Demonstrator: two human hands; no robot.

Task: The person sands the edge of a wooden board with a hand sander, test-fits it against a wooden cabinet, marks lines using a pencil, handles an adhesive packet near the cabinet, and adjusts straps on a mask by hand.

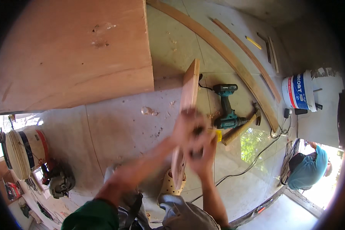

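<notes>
A narrow wooden board (191, 82) runs away from me, its near end above my tan clog (171, 185). Both hands are blurred by motion over the middle of the board. My left hand (186, 126) is on the far side, its fingers curled. Close behind it, my right hand (202, 158) is also closed. Something dark shows between and under the hands; its kind is too smeared to tell. A yellow object (218, 135) is partly hidden beside my right hand. Right of the board lie a teal and black cordless drill (227, 107) and a hammer (242, 129).
A large plywood panel (103, 69) fills the far left. Long wooden strips (234, 61) lie at the far right, near a paint bucket (299, 92). A black cable (253, 163) crosses the floor. At left are a circular saw (61, 182) and another bucket (36, 147). Another person (308, 170) is at right.
</notes>
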